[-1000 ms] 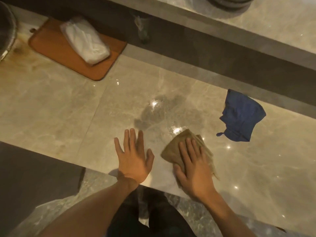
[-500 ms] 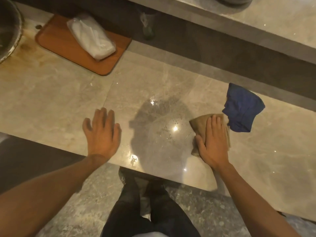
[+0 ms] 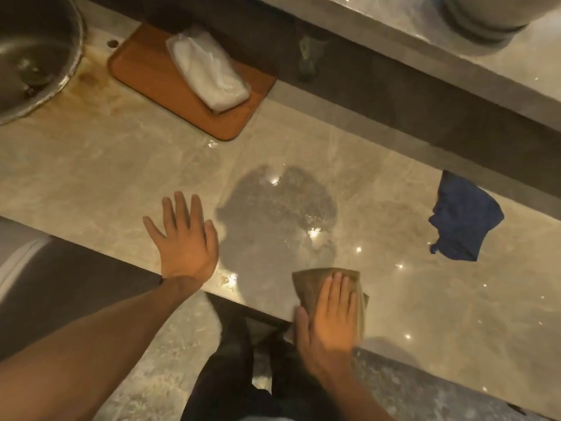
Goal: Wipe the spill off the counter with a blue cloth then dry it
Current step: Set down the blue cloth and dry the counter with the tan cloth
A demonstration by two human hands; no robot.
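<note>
Right hand (image 3: 329, 317) flat, fingers spread, pressing tan cloth (image 3: 309, 285) at counter (image 3: 91, 177) edge; left hand (image 3: 185, 241) splayed, empty.

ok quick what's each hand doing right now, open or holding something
Left hand: open, flat on the beige marble counter, holding nothing.
Right hand: open, fingers flat, pressing the folded tan cloth onto the counter's near edge.
</note>
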